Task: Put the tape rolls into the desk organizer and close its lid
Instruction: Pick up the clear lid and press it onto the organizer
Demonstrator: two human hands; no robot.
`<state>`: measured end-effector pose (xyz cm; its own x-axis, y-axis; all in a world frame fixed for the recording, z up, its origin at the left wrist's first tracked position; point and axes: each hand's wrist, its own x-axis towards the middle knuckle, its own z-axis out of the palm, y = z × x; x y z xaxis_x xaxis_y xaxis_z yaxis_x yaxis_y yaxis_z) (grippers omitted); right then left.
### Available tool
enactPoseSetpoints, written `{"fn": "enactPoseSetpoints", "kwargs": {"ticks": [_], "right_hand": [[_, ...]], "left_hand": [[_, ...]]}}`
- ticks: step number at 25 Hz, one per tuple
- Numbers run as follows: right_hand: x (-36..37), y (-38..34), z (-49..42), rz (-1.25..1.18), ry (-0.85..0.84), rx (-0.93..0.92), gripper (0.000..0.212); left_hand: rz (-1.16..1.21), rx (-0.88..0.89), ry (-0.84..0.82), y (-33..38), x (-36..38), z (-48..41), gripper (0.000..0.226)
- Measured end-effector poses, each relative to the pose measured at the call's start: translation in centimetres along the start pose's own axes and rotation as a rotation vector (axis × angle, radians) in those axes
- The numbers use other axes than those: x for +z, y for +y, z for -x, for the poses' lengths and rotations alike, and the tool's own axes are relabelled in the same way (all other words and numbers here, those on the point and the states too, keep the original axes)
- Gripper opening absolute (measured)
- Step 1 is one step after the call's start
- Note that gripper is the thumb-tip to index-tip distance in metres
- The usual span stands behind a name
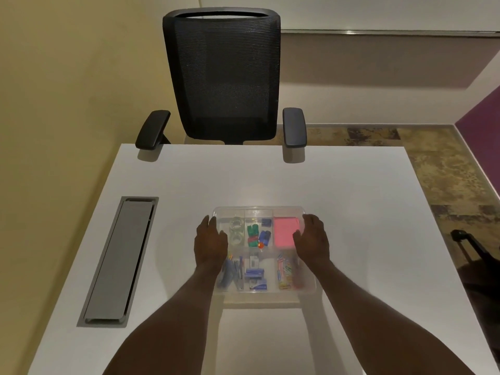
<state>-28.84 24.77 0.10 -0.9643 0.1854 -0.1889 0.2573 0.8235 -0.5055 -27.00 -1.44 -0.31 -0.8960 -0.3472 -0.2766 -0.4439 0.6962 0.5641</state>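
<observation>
A clear plastic desk organizer (258,211) sits in the middle of the white desk, with a clear lid lying over it. Two clear tape rolls (236,230) lie in its far-left compartment, seen through the lid. My left hand (210,243) rests flat on the lid's left side, fingers straight. On the lid's right side lies my right hand (311,240), fingers also straight. Other compartments hold green and blue clips, a pink note pad (284,230), staple boxes and coloured paper clips.
A grey cable hatch (119,259) is set into the desk (243,180) at the left. A black mesh office chair (221,77) stands beyond the far edge. A dark bag (473,255) sits on the floor to the right.
</observation>
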Motion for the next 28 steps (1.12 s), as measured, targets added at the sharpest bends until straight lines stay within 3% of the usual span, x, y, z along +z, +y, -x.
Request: {"fn": "enactPoseSetpoints", "kwargs": {"ticks": [4, 8, 14, 23, 28], "right_hand": [[0.2, -1.1, -2.7, 0.233, -0.156, -0.183, 0.064], [0.4, -0.7, -3.8, 0.350, -0.238, -0.224, 0.064], [1.0, -0.6, -3.7, 0.293, -0.214, -0.190, 0.061], [0.9, -0.2, -2.6, 0.325, -0.234, -0.207, 0.068], [1.6, 1.0, -1.6, 0.359, -0.195, -0.234, 0.065]], "left_hand": [[-0.174, 0.119, -0.155, 1.9, 0.4, -3.1, 0.060], [-0.351, 0.147, -0.247, 2.2, 1.0, -4.2, 0.060], [-0.427, 0.157, -0.252, 1.7, 1.3, -4.3, 0.068], [-0.269, 0.154, -0.236, -0.1, 2.5, -2.8, 0.079], [-0.509, 0.271, -0.135, -0.6, 3.0, -1.6, 0.067]]}}
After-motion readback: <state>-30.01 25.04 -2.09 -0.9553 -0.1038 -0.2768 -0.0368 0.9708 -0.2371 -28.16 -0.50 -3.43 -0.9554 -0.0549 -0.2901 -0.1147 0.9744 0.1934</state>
